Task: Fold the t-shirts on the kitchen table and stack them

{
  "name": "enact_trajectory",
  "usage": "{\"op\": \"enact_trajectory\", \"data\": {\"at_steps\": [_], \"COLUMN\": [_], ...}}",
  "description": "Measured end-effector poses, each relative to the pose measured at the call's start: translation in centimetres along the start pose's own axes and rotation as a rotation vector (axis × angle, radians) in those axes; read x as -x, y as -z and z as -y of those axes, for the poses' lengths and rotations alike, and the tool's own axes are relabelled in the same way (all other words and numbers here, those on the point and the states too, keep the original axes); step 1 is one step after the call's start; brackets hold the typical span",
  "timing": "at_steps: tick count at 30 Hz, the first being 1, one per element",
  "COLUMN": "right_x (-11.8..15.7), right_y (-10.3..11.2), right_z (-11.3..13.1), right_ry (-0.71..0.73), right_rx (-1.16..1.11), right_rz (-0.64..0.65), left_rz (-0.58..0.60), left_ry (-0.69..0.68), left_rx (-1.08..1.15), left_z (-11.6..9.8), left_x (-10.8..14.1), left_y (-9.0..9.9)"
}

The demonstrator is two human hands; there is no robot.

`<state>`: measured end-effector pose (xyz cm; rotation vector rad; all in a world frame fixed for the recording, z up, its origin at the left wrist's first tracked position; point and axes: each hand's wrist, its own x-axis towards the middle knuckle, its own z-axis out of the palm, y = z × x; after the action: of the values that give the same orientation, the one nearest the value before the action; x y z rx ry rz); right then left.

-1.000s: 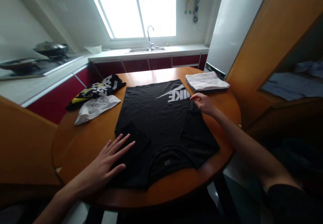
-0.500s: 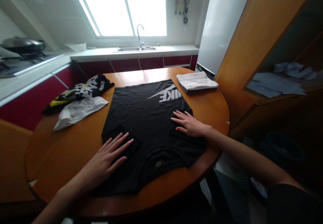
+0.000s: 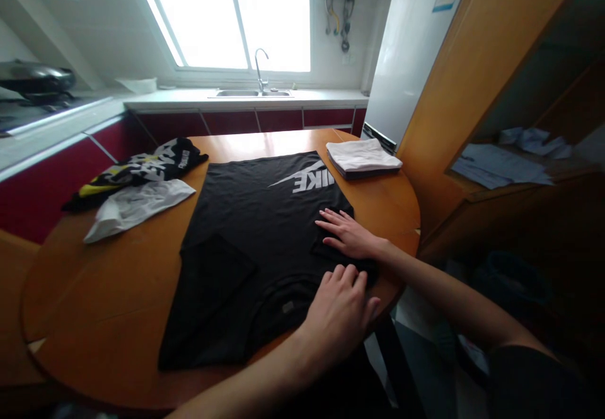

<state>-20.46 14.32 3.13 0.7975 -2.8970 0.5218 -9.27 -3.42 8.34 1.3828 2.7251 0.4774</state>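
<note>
Beyond the right hand point(image 3: 350, 236), "NIKE" lettering point(image 3: 313, 181) and a swoosh stood upside down on the black shirt point(image 3: 236, 211), the N partly hidden at the edge. Farther left of both hands, the black-and-yellow garment point(image 3: 142, 170) bore white lettering, too crumpled to read surely.

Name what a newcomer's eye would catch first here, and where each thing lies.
Probably the black shirt, spread over the middle of the round table, its white lettering near the far right edge. Next, the bright window behind the sink, and both hands, left and right, together at the shirt's right side.
</note>
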Motion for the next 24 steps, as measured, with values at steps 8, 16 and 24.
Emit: {"op": "enact_trajectory", "data": {"at_steps": [8, 16, 24], "right_x": [0.0, 0.3, 1.6], "right_y": [-0.4, 0.2, 1.6], "right_z": [-0.2, 0.7, 0.4], "right_ry": [0.003, 0.000, 0.018], "right_rx": [-0.019, 0.025, -0.103], "right_rz": [-0.049, -0.162, -0.212], "left_rz": [-0.039, -0.058, -0.044], "left_ry": [0.016, -0.041, -0.088], "left_rx": [-0.042, -0.033, -0.062], "left_z": [-0.4, -0.5, -0.4], "left_x": [-0.4, -0.2, 0.0], "left_y": [-2.8, -3.6, -3.9]}}
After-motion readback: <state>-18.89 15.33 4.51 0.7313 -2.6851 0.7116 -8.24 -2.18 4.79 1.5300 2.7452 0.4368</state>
